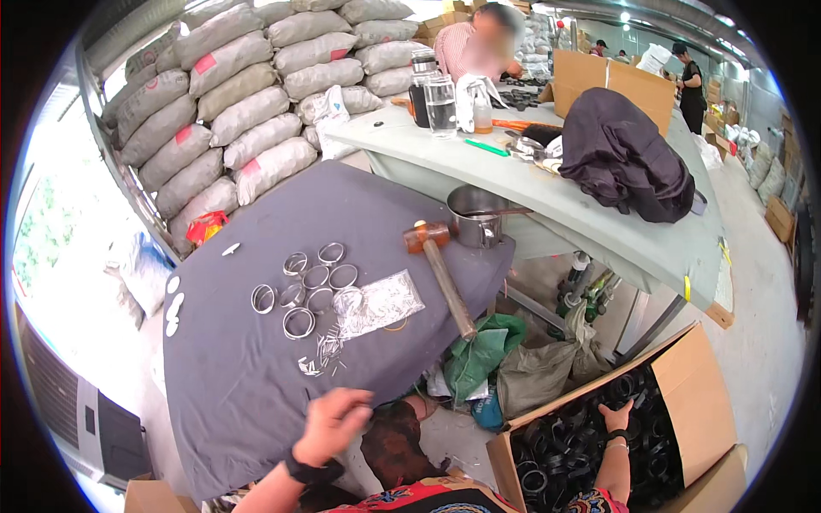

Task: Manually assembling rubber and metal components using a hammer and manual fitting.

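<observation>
My left hand (335, 423) hovers by the near edge of the dark cloth-covered table (248, 376), its fingers loosely stretched and nothing seen in them. To the right, my right hand (616, 416) reaches into a cardboard box (697, 393) full of black rings (552, 449). Thumb and finger are apart there, and the fingertips touch the rings. Several silvery metal rings (298, 322) stand grouped on the cloth. Beside them lies a clear plastic bag (385, 303) of small metal pins, with loose pins (329, 349) spilled next to it.
A mallet (446, 286) and a metal pot (479, 224) occupy the table's right side. Behind is a pale table (402, 158) with bottles and a dark garment (629, 154); a person (466, 47) leans there. Green and grey sacks (487, 350) sit between table and box. Stacked sacks (248, 111) line the back left.
</observation>
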Motion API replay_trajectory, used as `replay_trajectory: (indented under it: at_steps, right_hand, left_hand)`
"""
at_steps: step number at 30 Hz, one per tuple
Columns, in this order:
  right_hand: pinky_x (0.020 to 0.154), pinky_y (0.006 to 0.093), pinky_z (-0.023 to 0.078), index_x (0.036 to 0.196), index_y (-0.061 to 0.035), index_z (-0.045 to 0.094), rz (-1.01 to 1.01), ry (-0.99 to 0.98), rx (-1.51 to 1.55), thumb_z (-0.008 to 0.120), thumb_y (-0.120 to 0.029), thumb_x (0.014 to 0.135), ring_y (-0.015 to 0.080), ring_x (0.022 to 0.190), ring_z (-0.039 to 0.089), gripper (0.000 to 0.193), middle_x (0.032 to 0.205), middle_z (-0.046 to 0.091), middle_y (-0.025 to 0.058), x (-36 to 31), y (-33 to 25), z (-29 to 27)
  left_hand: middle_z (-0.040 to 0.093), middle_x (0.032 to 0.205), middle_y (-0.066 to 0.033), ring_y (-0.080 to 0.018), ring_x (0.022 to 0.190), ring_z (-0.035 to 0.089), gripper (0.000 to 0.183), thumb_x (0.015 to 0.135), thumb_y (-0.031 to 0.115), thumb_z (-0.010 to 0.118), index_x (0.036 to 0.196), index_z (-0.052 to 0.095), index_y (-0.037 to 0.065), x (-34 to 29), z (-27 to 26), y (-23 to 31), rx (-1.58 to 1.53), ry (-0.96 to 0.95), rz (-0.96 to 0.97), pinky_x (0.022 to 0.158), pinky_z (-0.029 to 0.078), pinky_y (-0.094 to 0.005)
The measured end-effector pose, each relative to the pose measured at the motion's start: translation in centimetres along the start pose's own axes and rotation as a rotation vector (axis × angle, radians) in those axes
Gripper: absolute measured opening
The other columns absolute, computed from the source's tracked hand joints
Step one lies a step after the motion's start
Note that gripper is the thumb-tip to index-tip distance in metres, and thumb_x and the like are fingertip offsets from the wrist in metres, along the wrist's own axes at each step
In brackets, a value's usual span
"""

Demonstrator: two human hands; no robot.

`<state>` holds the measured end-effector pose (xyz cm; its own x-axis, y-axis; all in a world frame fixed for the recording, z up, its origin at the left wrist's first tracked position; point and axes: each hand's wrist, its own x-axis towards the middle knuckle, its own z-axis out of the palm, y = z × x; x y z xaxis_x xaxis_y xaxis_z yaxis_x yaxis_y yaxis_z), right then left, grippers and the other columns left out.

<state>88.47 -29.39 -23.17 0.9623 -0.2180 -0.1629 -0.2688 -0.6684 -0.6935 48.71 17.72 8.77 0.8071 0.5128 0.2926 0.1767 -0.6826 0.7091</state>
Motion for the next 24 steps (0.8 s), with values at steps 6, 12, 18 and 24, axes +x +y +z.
replay_trajectory:
  at_steps: [6,12,18,24]
  right_hand:
    - [0.094,0.0420,0.047,0.151,-0.0093,0.009,-0.145,-0.011,0.005,0.074,-0.004,0.065,0.0414,0.111,0.058,0.108,0.115,0.061,0.0274,-3.1,-0.4,0.9]
    - [0.097,0.0416,0.047,0.151,-0.0088,0.008,-0.156,0.050,-0.132,0.072,0.004,0.071,0.0430,0.116,0.055,0.103,0.125,0.054,0.0322,-2.0,2.5,2.7]
    - [0.090,0.0463,0.049,0.152,-0.0151,0.006,-0.118,-0.078,-0.271,0.072,-0.004,0.075,0.0447,0.106,0.060,0.102,0.112,0.062,0.0298,-0.3,3.1,3.4]
    - [0.091,0.0472,0.049,0.146,-0.0109,0.025,-0.016,-0.105,-0.339,0.073,-0.040,0.069,0.0427,0.106,0.061,0.096,0.111,0.064,0.0271,0.8,-0.3,2.8]
  left_hand:
    - [0.060,0.108,-0.0152,-0.0323,0.100,0.060,0.047,0.076,0.015,0.068,0.120,0.056,0.004,5.6,12.7,5.8,0.057,-0.525,0.680,0.085,0.049,-0.0429]
    - [0.059,0.101,-0.0155,-0.0267,0.084,0.062,0.092,0.080,0.005,0.064,0.153,0.007,0.008,13.4,10.7,14.1,-0.344,-0.333,0.498,0.081,0.050,-0.0376]
    - [0.062,0.093,-0.0093,-0.0150,0.083,0.059,0.049,0.089,0.005,0.058,0.135,0.042,0.002,20.9,2.9,16.3,-0.665,0.030,0.506,0.076,0.050,-0.0295]
    - [0.063,0.096,-0.0122,-0.0325,0.091,0.061,0.026,0.087,0.016,0.062,0.110,0.060,0.005,9.4,13.7,10.1,-0.210,-0.610,0.556,0.080,0.048,-0.0401]
